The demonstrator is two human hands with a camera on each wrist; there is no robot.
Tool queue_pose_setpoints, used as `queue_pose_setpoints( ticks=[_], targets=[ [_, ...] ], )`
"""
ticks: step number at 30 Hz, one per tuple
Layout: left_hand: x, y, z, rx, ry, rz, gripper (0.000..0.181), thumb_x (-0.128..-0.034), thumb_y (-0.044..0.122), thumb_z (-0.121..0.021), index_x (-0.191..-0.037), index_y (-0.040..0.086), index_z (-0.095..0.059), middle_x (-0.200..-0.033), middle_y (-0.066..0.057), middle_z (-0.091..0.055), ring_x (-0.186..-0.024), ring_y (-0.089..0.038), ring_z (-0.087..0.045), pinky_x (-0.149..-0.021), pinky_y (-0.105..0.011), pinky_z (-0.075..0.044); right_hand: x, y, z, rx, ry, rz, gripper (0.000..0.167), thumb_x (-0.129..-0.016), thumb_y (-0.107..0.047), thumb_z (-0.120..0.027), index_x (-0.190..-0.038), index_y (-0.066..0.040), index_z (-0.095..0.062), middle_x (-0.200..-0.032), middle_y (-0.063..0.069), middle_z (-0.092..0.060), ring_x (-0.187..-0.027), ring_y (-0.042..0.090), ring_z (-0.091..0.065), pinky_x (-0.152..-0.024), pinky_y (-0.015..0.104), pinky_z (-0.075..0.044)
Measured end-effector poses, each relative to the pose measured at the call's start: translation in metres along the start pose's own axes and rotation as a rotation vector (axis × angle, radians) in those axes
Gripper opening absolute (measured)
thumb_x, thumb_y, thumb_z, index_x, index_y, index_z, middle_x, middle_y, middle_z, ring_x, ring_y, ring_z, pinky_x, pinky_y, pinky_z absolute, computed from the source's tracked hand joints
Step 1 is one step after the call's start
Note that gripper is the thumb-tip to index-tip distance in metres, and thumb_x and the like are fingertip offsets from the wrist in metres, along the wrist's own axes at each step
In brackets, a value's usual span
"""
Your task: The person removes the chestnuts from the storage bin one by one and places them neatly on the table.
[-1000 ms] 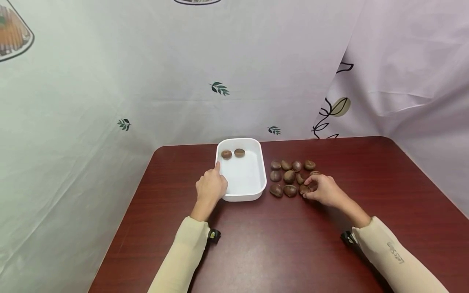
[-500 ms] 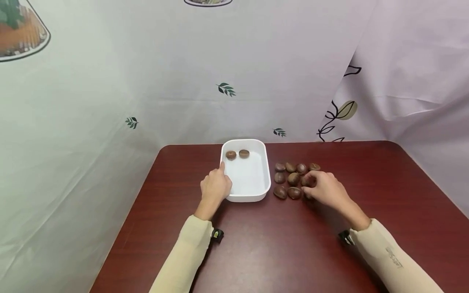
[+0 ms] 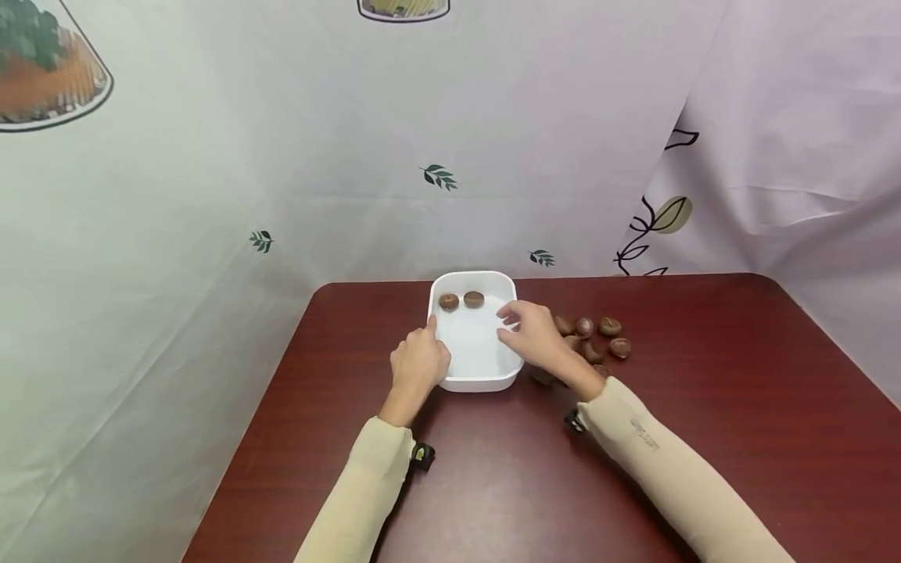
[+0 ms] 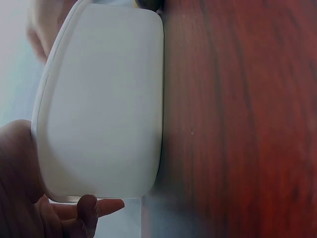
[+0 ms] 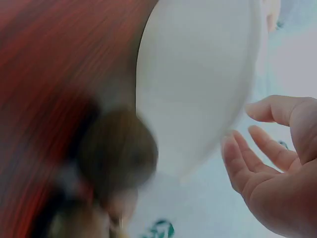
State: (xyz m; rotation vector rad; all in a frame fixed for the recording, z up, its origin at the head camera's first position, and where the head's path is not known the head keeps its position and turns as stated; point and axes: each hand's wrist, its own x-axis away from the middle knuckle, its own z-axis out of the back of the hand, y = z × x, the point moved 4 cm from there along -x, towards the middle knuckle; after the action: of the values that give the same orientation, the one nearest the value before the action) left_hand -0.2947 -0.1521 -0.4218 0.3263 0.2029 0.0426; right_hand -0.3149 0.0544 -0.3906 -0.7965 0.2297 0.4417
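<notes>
A white rectangular tray (image 3: 479,344) stands at the table's back, with two chestnuts, one brown chestnut (image 3: 448,302) and another chestnut (image 3: 474,299), at its far end. My left hand (image 3: 420,357) holds the tray by its near left corner, index finger along the left rim. Over the tray's right side is my right hand (image 3: 533,332), thumb and fingers apart; in the right wrist view nothing shows between its fingertips (image 5: 260,110). To the right lie several loose chestnuts (image 3: 609,327), partly hidden by the right hand and wrist.
The dark red wooden table (image 3: 493,469) reaches back to a pale patterned cloth (image 3: 352,156). Close to the right wrist camera, a blurred chestnut (image 5: 119,151) lies beside the tray's outer wall.
My right hand has moved left from among the loose chestnuts to above the tray. The left hand keeps its place on the tray. The head view has shifted slightly.
</notes>
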Motion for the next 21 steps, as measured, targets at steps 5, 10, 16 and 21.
queue_pose_setpoints(
  ticks=[5, 10, 16, 21],
  targets=[
    [0.0, 0.001, -0.001, -0.005, -0.006, 0.006, 0.055, -0.0933, 0.019, -0.048, -0.148, 0.014, -0.049, -0.107, -0.015, -0.069, -0.079, -0.038, -0.068, -0.061, -0.051, -0.051, -0.024, -0.002, -0.024, 0.002, -0.086, -0.065, 0.036, -0.081, -0.007, -0.068, -0.115, 0.006, -0.066, -0.116, 0.02, -0.068, -0.1, 0.033, -0.069, -0.082, 0.04, -0.056],
    [0.0, 0.0, -0.001, -0.005, -0.01, 0.007, 0.054, -0.0937, 0.02, -0.05, -0.148, 0.014, -0.049, -0.109, -0.016, -0.069, -0.083, -0.039, -0.068, -0.065, -0.053, -0.052, -0.045, 0.0, -0.039, -0.031, -0.119, -0.126, 0.041, -0.082, -0.007, -0.069, -0.121, 0.006, -0.062, -0.122, 0.021, -0.065, -0.105, 0.036, -0.066, -0.087, 0.04, -0.054],
    [-0.001, -0.001, -0.001, -0.002, -0.009, 0.004, 0.057, -0.0916, 0.019, -0.047, -0.148, 0.014, -0.048, -0.109, -0.016, -0.069, -0.084, -0.039, -0.068, -0.065, -0.053, -0.052, -0.063, 0.006, -0.055, -0.056, -0.115, -0.214, 0.049, -0.082, -0.009, -0.069, -0.127, 0.008, -0.057, -0.126, 0.025, -0.062, -0.115, 0.036, -0.061, -0.097, 0.043, -0.048],
    [-0.001, 0.0, -0.001, 0.006, -0.007, -0.009, 0.059, -0.0893, 0.018, -0.046, -0.148, 0.014, -0.049, -0.107, -0.015, -0.069, -0.082, -0.038, -0.068, -0.062, -0.052, -0.052, -0.071, 0.019, -0.066, -0.005, -0.108, -0.265, 0.061, -0.082, -0.011, -0.071, -0.136, 0.007, -0.051, -0.134, 0.024, -0.057, -0.124, 0.035, -0.055, -0.106, 0.042, -0.041]
  ],
)
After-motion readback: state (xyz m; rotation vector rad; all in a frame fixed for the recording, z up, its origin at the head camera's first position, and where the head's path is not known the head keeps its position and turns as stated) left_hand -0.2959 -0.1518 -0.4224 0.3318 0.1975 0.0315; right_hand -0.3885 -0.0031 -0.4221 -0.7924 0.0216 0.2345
